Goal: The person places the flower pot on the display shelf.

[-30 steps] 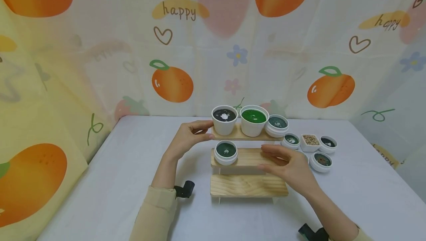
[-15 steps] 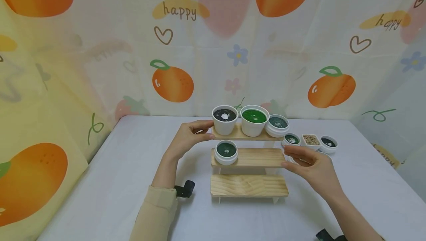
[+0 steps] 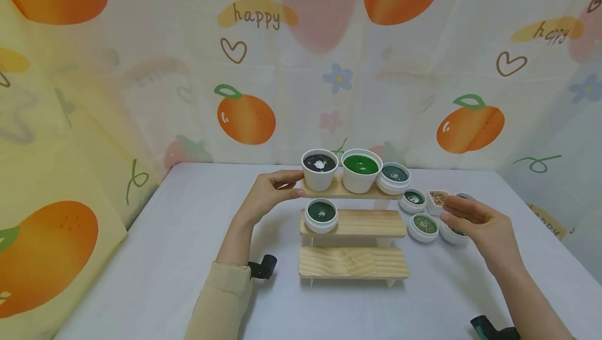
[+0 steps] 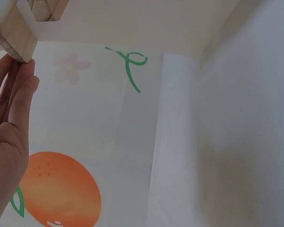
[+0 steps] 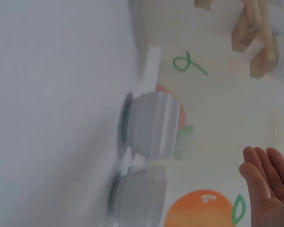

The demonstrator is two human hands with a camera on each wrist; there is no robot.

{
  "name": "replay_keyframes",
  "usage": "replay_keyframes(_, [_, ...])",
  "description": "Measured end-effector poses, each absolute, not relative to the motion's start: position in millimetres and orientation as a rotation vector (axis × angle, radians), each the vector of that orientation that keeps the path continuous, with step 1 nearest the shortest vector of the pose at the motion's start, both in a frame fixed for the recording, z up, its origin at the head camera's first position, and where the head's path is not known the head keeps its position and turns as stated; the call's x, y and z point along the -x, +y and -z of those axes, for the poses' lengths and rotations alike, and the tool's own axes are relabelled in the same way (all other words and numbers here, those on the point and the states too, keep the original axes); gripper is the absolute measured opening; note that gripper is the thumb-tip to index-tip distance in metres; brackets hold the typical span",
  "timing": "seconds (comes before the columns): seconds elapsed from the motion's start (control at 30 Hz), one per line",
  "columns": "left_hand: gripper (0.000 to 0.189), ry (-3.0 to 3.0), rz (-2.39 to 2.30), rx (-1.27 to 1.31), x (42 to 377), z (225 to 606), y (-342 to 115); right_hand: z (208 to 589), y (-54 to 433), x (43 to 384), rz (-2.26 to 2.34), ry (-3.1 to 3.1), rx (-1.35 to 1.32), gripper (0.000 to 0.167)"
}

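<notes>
A three-step wooden display stand stands on the white table. My left hand pinches the left end of its top step between thumb and fingers; the left wrist view shows the fingers against the plank's end. Along that step are a white tub with dark contents, a tub with bright green contents and a shorter round tub. One short tub sits at the left of the middle step. My right hand hovers holding nothing over the tubs on the table, partly hiding some.
To the stand's right, several small white tubs are grouped on the table, among them one with dark green contents, one with lighter green and a square one with beige grains. A fruit-printed cloth hangs behind.
My right hand has moved right, from beside the middle step to above the grouped tubs, uncovering the lighter green one. My left hand stays at the top step.
</notes>
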State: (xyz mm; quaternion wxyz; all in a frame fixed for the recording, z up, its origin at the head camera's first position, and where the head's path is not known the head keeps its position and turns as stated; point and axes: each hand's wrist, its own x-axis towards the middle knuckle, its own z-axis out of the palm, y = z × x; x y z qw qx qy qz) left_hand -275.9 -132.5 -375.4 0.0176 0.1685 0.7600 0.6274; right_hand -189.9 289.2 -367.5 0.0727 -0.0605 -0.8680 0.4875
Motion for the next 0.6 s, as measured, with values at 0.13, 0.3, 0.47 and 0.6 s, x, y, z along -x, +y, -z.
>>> replay_keyframes(0.13, [0.045,2.372,-1.938,-0.512,275.5,375.9,-132.2,372.8,299.8,195.9,-1.510,-2.576,0.272,0.061])
replay_keyframes(0.3, [0.046,2.380,-1.929,-0.503,274.7,376.3,-132.2,380.3,312.2,201.5,-1.660,-2.458,0.290,0.059])
replay_keyframes(0.47, [0.046,2.379,-1.936,-0.507,274.6,375.6,-132.6,388.2,323.7,205.2,-1.659,-2.460,0.361,0.057])
replay_keyframes(0.6, [0.046,2.368,-1.947,-0.517,274.9,374.0,-132.4,393.4,331.0,207.7,-1.681,-2.465,0.414,0.059])
